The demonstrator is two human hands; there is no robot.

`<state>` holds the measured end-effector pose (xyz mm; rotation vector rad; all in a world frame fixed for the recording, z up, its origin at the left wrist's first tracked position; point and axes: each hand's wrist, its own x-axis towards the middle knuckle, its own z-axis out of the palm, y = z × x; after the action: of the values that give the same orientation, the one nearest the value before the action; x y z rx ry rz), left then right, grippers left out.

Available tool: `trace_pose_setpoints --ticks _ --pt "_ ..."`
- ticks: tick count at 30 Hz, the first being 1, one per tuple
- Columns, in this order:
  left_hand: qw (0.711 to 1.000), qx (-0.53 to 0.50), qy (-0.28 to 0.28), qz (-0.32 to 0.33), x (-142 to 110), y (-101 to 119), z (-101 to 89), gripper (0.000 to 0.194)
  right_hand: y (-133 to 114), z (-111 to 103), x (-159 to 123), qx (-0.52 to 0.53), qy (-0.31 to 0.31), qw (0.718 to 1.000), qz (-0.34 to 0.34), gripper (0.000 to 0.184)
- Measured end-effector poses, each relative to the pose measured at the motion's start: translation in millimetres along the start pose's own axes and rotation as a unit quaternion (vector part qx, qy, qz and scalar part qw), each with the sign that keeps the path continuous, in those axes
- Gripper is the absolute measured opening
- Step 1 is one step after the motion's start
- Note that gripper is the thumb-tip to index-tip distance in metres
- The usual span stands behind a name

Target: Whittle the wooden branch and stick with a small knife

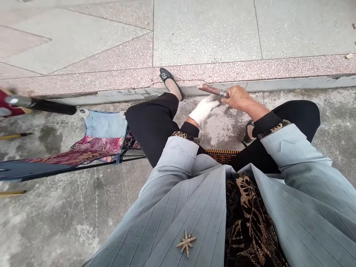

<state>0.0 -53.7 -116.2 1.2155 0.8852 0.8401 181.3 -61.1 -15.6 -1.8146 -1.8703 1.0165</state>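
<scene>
My right hand (237,98) is closed around a short, rough wooden handle (209,89) with shiny wire (223,93) wound round it near my fingers. The handle's bare end points left, and whatever lies beyond my grip is hidden. Just below the handle is my left hand (204,108), in a white glove. Its fingers stretch toward my right hand, and their tips are blurred. Whether they touch the tool I cannot tell. Both hands are held out between my knees.
I sit on a woven seat (222,155) on rough concrete. A raised tiled edge (194,72) runs in front of my shoe (170,81). To my left stands a folding frame with patterned cloth (94,146), and a black tube (52,106) juts in above it.
</scene>
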Motion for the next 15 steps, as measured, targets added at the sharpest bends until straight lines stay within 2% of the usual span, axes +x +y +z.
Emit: trace_pose_setpoints --ticks 1,4,6,8,9,12,15 --pt "1.0 0.005 -0.026 -0.001 -0.7 0.2 4.4 0.044 -0.7 -2.6 0.2 -0.002 0.007 1.0 0.001 0.046" --pt "0.998 0.049 -0.037 -0.012 -1.0 -10.5 8.1 0.061 0.8 -11.0 -0.9 0.026 0.021 0.999 0.024 0.041" --pt "0.993 0.08 -0.06 -0.064 -2.2 -24.0 6.9 0.075 2.1 -14.5 -2.5 0.101 0.027 0.994 0.031 0.034" --pt "0.983 0.047 -0.12 -0.131 -6.3 -37.5 7.7 0.085 1.3 -15.9 -3.5 0.204 0.045 0.977 0.04 0.03" --pt "0.976 0.013 -0.154 -0.152 -9.4 -42.8 9.4 0.086 0.1 -16.1 -3.3 0.253 0.052 0.965 0.045 0.03" --pt "0.962 -0.068 -0.196 -0.18 -20.6 -49.7 18.3 0.078 -4.2 -18.5 0.0 0.346 0.065 0.934 0.056 0.035" --pt "0.959 -0.098 -0.185 -0.194 -28.9 -46.8 26.1 0.071 -3.2 -26.4 6.6 0.369 0.099 0.923 0.055 0.04"
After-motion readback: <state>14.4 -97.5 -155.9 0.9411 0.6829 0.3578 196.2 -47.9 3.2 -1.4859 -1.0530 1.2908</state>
